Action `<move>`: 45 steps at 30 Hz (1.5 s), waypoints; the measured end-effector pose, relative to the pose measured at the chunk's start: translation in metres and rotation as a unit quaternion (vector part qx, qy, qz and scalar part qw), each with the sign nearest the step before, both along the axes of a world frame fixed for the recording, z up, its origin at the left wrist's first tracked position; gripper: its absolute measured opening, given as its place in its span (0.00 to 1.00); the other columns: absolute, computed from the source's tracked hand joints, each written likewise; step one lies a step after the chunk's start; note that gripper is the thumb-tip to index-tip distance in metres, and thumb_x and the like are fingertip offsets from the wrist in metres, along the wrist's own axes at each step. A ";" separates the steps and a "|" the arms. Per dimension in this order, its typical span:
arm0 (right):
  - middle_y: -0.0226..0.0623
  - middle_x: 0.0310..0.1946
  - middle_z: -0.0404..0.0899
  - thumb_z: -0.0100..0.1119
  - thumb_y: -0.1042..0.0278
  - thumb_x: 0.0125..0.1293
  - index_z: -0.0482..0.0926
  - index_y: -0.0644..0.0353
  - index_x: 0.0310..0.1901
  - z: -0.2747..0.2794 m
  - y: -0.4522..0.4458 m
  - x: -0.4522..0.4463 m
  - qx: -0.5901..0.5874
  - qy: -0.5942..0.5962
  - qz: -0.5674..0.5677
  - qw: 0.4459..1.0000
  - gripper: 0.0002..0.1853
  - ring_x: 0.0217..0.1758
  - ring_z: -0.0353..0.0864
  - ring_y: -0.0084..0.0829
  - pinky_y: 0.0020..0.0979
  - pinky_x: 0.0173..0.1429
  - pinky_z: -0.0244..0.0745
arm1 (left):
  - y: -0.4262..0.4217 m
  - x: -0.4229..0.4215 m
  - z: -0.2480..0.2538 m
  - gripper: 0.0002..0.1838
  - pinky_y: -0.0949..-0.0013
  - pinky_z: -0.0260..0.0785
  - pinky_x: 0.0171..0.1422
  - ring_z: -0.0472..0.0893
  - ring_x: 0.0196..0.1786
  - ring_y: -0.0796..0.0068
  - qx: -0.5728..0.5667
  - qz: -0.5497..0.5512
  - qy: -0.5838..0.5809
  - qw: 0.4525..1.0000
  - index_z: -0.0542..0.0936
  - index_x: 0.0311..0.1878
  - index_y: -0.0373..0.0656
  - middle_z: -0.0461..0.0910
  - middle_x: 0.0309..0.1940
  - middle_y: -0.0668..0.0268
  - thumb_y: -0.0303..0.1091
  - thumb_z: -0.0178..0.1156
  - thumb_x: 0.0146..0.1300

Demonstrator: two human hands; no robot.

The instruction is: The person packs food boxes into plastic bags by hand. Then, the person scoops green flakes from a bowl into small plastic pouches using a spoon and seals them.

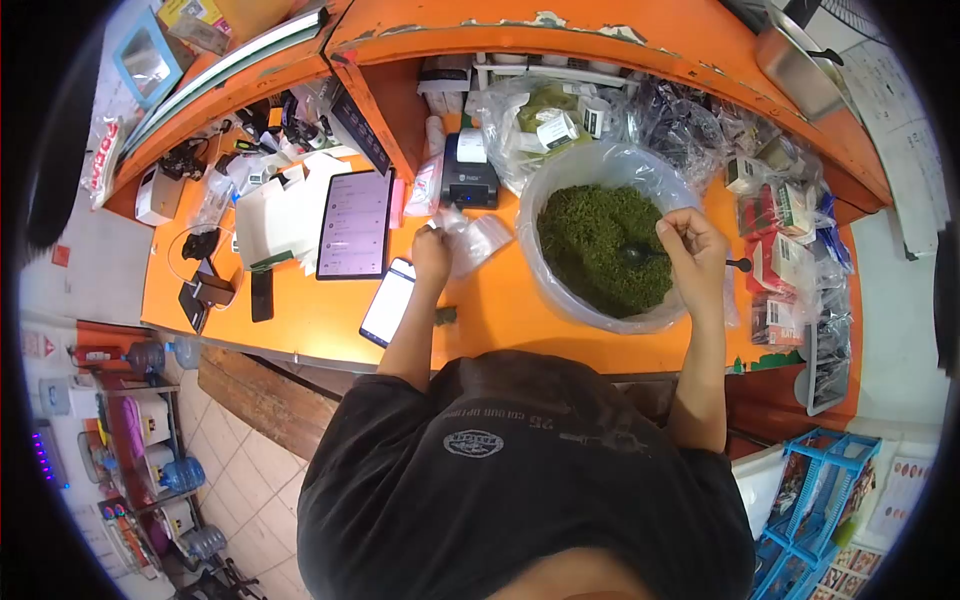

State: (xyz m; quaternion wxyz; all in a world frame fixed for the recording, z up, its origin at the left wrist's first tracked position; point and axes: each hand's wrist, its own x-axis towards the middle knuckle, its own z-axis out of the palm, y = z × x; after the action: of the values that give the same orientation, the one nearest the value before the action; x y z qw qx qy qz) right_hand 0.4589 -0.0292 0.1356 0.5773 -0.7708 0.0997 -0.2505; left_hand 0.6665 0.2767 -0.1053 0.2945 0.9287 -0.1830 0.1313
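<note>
A large round tub (535, 283) lined with clear plastic holds a heap of crumbled dried green leaves (598, 225). A black spoon (636, 254) lies with its bowl in the leaves, and its handle passes behind my right hand (694, 252). That hand is over the tub's right side, thumb and forefinger pinched together; what is between them, if anything, is too small to make out. Left of the tub, my left hand (432, 252) is closed at the edge of a clear plastic bag (478, 243), gripping it. A phone (388, 303) with a lit screen lies by my left forearm.
A tablet (354, 225) lies left of my left hand, with a label printer (470, 178) behind. Bundles of plastic bags (680, 125) line the back; small boxes (780, 262) stack at the right. A dark phone (262, 295) and a small green clump (446, 315) are on the orange counter (490, 320).
</note>
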 end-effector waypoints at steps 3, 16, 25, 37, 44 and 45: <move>0.21 0.27 0.75 0.61 0.75 0.63 0.79 0.63 0.35 0.001 -0.004 -0.003 0.001 0.002 -0.021 1.000 0.02 0.30 0.69 0.10 0.16 0.34 0.62 | 0.002 0.009 -0.003 0.04 0.53 0.72 0.41 0.79 0.34 0.48 -0.014 -0.005 0.020 1.000 0.82 0.26 0.35 0.79 0.28 0.49 0.26 0.61 0.48; 0.29 0.29 0.82 0.62 0.70 0.63 0.82 0.67 0.42 0.006 0.001 -0.002 0.029 0.081 0.016 0.996 0.09 0.30 0.77 0.17 0.20 0.35 0.71 | -0.064 -0.030 0.134 0.05 0.77 0.65 0.40 0.73 0.33 0.84 -0.595 -0.127 0.168 0.776 0.78 0.42 0.41 0.78 0.31 0.73 0.28 0.58 0.65; 0.36 0.38 0.83 0.60 0.69 0.66 0.81 0.67 0.42 0.000 0.043 0.020 0.384 -0.032 0.150 0.910 0.09 0.42 0.80 0.23 0.24 0.44 0.73 | -0.142 -0.101 0.226 0.06 0.76 0.63 0.50 0.74 0.40 0.83 -0.650 -0.326 0.373 0.576 0.76 0.45 0.42 0.78 0.37 0.71 0.27 0.57 0.65; 0.37 0.18 0.79 0.66 0.71 0.53 0.80 0.65 0.26 -0.014 0.021 0.012 -0.143 0.110 0.008 0.983 0.07 0.21 0.78 0.26 0.30 0.27 0.71 | -0.135 -0.102 0.256 0.15 0.73 0.64 0.28 0.73 0.23 0.83 -0.228 -0.327 0.202 0.894 0.81 0.28 0.34 0.79 0.19 0.65 0.38 0.62 0.63; 0.36 0.20 0.79 0.59 0.78 0.55 0.78 0.68 0.27 -0.010 0.025 0.017 -0.067 0.139 0.070 0.985 0.03 0.21 0.78 0.23 0.25 0.27 0.72 | -0.133 -0.084 0.230 0.14 0.70 0.68 0.31 0.77 0.26 0.80 -0.199 -0.418 0.331 0.823 0.81 0.32 0.31 0.79 0.21 0.63 0.35 0.55 0.67; 0.33 0.22 0.79 0.57 0.80 0.58 0.78 0.69 0.27 -0.006 0.027 0.017 -0.028 0.149 0.087 0.985 0.03 0.22 0.77 0.19 0.21 0.27 0.73 | -0.132 -0.083 0.227 0.14 0.69 0.68 0.31 0.77 0.26 0.79 -0.225 -0.419 0.342 0.810 0.80 0.33 0.31 0.79 0.21 0.63 0.34 0.54 0.67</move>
State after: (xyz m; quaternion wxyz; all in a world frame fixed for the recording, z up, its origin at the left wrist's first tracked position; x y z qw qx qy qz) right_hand 0.4755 -0.0025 0.1293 0.5537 -0.8212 0.1101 -0.0840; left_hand 0.5834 0.1445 0.1219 0.5651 0.6546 -0.4075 -0.2934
